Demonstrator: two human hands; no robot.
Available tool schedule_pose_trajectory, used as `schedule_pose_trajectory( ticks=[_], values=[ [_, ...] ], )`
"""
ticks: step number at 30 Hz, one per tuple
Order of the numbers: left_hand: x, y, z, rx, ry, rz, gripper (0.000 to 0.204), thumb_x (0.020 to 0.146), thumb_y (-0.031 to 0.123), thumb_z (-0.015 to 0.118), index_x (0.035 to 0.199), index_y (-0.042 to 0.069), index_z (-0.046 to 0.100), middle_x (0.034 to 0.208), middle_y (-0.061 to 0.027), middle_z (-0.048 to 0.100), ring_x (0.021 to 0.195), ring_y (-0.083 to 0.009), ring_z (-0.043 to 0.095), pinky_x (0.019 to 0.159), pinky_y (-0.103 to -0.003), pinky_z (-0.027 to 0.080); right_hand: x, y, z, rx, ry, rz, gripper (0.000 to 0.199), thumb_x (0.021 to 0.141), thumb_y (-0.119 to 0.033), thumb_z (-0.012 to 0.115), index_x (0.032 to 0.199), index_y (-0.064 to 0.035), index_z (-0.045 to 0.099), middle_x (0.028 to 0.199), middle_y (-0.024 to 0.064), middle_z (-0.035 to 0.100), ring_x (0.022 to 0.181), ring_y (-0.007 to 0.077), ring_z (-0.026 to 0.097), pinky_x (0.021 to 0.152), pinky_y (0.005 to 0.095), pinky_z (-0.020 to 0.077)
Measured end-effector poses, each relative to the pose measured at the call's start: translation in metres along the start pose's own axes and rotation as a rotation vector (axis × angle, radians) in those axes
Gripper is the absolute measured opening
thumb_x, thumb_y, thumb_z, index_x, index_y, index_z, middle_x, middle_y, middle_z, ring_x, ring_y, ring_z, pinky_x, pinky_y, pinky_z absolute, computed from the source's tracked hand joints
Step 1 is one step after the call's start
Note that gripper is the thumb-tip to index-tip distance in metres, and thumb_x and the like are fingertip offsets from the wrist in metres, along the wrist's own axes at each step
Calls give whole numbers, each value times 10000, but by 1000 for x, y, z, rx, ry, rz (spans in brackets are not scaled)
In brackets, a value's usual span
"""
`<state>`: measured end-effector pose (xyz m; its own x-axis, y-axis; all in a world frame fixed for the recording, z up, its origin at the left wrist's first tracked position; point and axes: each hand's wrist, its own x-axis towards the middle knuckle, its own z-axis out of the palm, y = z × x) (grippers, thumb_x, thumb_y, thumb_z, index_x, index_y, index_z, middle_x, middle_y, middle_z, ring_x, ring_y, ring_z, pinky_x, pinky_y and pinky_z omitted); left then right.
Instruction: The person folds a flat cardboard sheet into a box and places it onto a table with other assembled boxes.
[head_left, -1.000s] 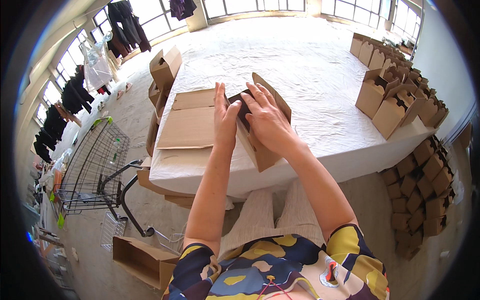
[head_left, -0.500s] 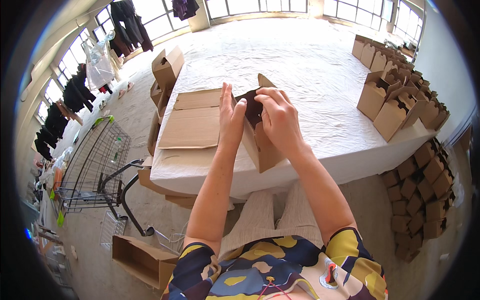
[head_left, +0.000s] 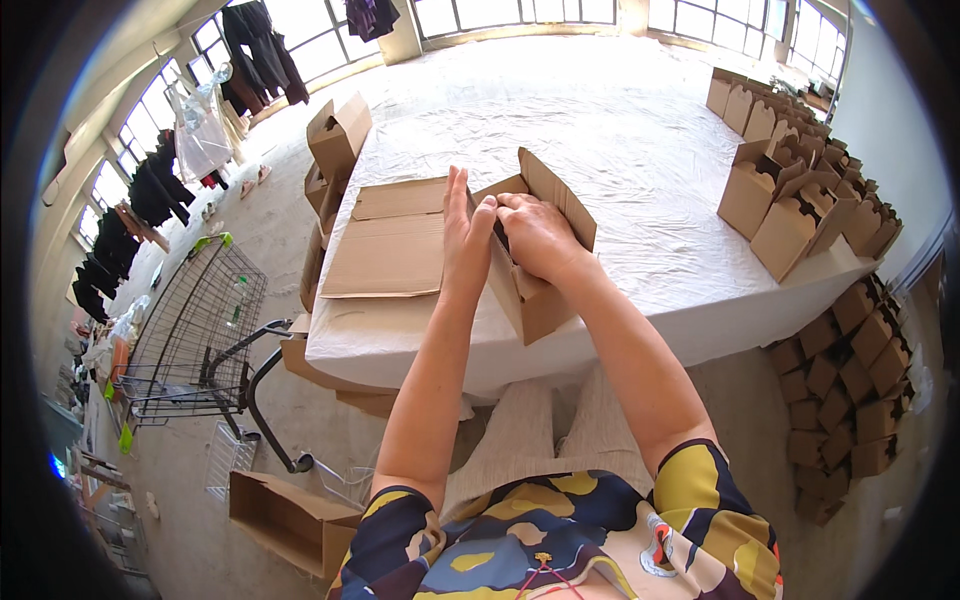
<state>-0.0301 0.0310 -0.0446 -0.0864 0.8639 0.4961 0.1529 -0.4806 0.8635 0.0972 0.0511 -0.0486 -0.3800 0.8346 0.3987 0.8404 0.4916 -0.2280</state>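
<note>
A brown cardboard box (head_left: 548, 310), partly folded up, sits in front of me near the table's edge, with a tall panel standing on its right. My left hand (head_left: 466, 235) lies upright along the box's left wall, fingers straight, thumb by the top edge. Over the box's opening, my right hand (head_left: 540, 235) bends its fingers down onto the inner side of that same wall, close to my left thumb. Its fingertips are partly hidden. Flat cardboard blanks (head_left: 385, 245) lie on the table just left of my left hand.
A white cloth covers the table (head_left: 640, 180). Folded boxes with handle tops (head_left: 790, 225) stand along its right side, and more boxes (head_left: 840, 385) are piled on the floor below. At left are a wire shopping cart (head_left: 195, 330), stacked cartons (head_left: 338, 140) and an open carton (head_left: 295, 520).
My right hand has moved down and left, from the box's right side to its left wall, its fingers now more bent. The right panel shows more fully. My left hand stays in place.
</note>
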Motion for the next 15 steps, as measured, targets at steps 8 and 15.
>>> schedule_pose_trajectory(
  ticks=[8, 15],
  values=[
    [7, -6, -1, 159, -58, 64, 733, 929, 331, 494, 1503, -99, 337, 1631, -238, 232, 1530, -338, 189, 1238, -401, 163, 3, 5, -5, 436, 427, 10, 327, 869, 63, 492, 1140, 80, 674, 1200, 263, 661, 1160, 407, 620, 1043, 436, 470],
    [16, -19, 8, 423, -166, 16, 737, 965, 473, 446, 1466, -68, 436, 1595, -225, 329, 1511, -362, 229, 1230, -429, 167, 8, 11, 9, 1170, -14, 471, 440, 1045, -353, 393, 1298, -59, 600, 1165, 59, 659, 992, 224, 635, 859, 342, 530]
  ],
)
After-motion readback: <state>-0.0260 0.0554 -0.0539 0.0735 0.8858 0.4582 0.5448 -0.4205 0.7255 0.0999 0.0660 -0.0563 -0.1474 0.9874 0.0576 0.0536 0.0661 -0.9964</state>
